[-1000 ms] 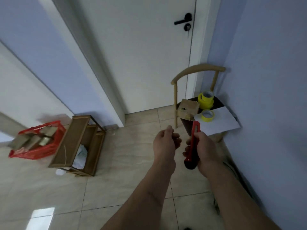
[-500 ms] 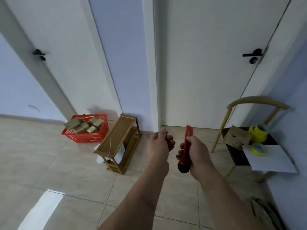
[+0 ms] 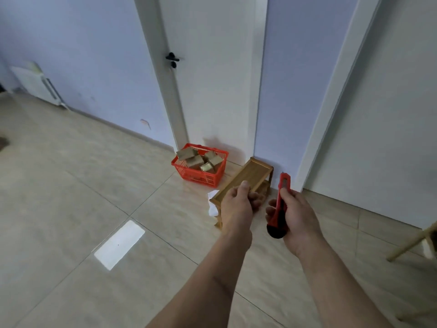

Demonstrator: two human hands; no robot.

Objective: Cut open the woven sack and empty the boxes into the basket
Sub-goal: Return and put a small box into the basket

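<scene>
My right hand [image 3: 295, 214] grips a red utility knife [image 3: 281, 200] held upright at chest height above the tiled floor. Beside it, my left hand [image 3: 238, 205] has its fingers loosely curled and holds nothing. A red plastic basket [image 3: 186, 170] stands on the floor by the wall ahead, with several brown cardboard boxes [image 3: 199, 159] inside. A scrap of white material [image 3: 212, 202] shows beside the wooden rack; I cannot tell if it is the sack.
A low wooden rack [image 3: 250, 177] stands on the floor between the basket and my hands, against the wall. White doors [image 3: 212, 91] line the wall. A chair leg [image 3: 411, 245] enters at the right edge. A white radiator [image 3: 37, 84] sits far left.
The view has swung left: the chair with tape rolls has left the frame, and the basket and rack have shifted toward the centre. Both hands keep their hold and pose.
</scene>
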